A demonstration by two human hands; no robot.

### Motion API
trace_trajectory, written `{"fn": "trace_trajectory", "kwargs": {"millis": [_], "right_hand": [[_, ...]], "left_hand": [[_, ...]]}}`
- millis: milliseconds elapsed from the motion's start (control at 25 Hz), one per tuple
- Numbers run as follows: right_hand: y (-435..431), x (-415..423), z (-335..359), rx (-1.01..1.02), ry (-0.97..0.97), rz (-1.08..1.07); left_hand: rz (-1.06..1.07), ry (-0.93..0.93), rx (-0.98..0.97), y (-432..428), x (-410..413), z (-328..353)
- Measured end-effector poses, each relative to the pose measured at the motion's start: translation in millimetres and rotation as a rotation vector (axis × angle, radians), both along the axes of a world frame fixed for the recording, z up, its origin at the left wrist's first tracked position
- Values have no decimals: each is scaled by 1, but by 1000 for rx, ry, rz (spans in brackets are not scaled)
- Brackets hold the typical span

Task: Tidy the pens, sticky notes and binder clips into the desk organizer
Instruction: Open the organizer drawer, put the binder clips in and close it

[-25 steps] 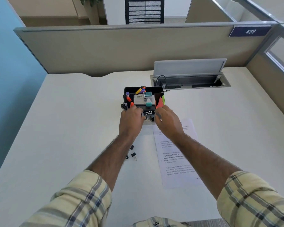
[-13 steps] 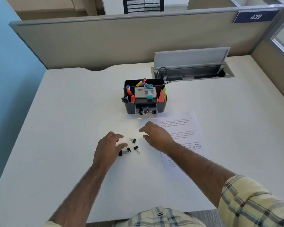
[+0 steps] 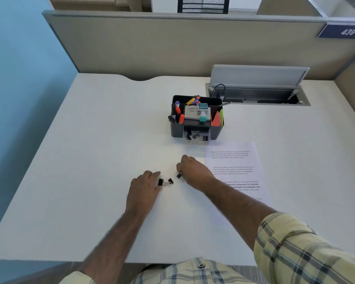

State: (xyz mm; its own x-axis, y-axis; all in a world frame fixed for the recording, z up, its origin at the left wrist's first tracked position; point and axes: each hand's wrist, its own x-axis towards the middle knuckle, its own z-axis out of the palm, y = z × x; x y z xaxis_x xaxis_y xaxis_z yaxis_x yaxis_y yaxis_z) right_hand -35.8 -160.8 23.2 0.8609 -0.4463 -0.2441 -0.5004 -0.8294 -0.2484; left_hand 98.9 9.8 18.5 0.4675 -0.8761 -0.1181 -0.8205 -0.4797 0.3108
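Note:
The dark desk organizer [image 3: 176, 130] stands mid-desk holding pens [image 3: 180, 117], a note pad [image 3: 191, 112] and orange and green sticky notes [image 3: 216, 119]. Its small front drawer [image 3: 196, 137] is pulled out with several binder clips inside. Nearer to me, my left hand [image 3: 145, 187] has thumb and forefinger closed around a black binder clip [image 3: 160, 182] on the desk. A second clip [image 3: 170, 181] lies just to the right of it, touching its wire handles. My right hand [image 3: 194, 171] pinches a third binder clip [image 3: 179, 175] at its fingertips.
A printed sheet of paper [image 3: 240, 160] lies right of my right hand, partly under that forearm. Behind the organizer, a desk cable hatch [image 3: 258, 95] stands with its lid up. A beige partition [image 3: 172, 44] closes the back, and a blue wall is at the left.
Both hands pulled back from the organizer's drawer to the loose clips near me. The left hand closed on one clip and the right hand on another.

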Motion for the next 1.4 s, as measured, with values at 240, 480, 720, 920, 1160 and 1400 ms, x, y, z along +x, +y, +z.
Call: {"fn": "trace_trajectory", "kwargs": {"millis": [240, 480, 720, 920, 1160, 1400], "right_hand": [[-4, -11, 2, 49, -1, -55], [-3, -19, 4, 43, -20, -115], [-4, -31, 5, 49, -39, -109], [-2, -31, 17, 89, -137, -173], [-7, -41, 43, 48, -283, -205], [-34, -48, 63, 53, -378, -326]], "left_hand": [[-57, -59, 8, -8, 1, -1], [-16, -27, 21, -10, 6, 2], [28, 56, -98, -20, 3, 30], [28, 109, -220, -54, 0, 57], [-52, 47, -246, -149, -19, 78], [-37, 50, -327, -168, -18, 77]]}}
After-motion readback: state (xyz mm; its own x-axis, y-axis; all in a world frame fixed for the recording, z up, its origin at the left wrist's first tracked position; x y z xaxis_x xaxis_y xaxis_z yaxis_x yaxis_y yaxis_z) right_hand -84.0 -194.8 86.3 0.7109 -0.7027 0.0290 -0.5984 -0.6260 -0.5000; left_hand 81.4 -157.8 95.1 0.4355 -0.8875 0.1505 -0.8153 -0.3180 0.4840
